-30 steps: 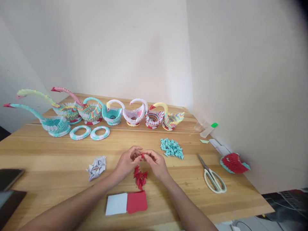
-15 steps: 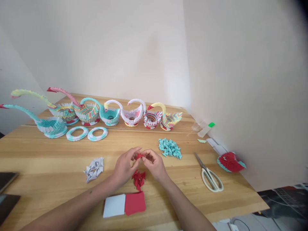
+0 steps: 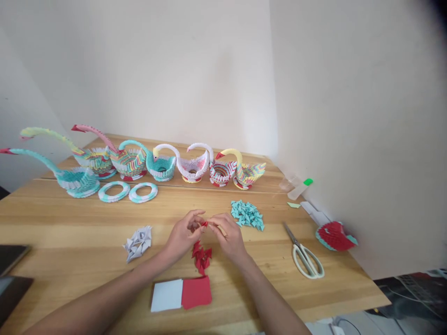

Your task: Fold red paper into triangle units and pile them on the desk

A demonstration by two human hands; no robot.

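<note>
A small red folded paper piece [image 3: 204,224] is pinched between the fingertips of my left hand [image 3: 184,235] and my right hand [image 3: 228,236], just above the table. My fingers cover most of it. Right below lies a pile of red folded paper pieces [image 3: 201,258]. Nearer to me are a stack of white paper sheets [image 3: 166,296] and a stack of red paper sheets [image 3: 197,292], side by side. White folded pieces [image 3: 138,244] are heaped to the left of my left hand. Turquoise folded pieces [image 3: 247,215] lie beyond my right hand.
Several paper swans, among them a turquoise swan [image 3: 77,182], stand along the back. Two paper rings [image 3: 143,192] lie before them. Scissors [image 3: 304,255] and a red-and-turquoise paper piece [image 3: 335,236] are at the right. Dark flat objects [image 3: 14,293] lie at the left edge of the table [image 3: 87,232].
The fingers of my right hand have shifted and now lie more over the red paper piece, which shows less. The camera view has moved slightly.
</note>
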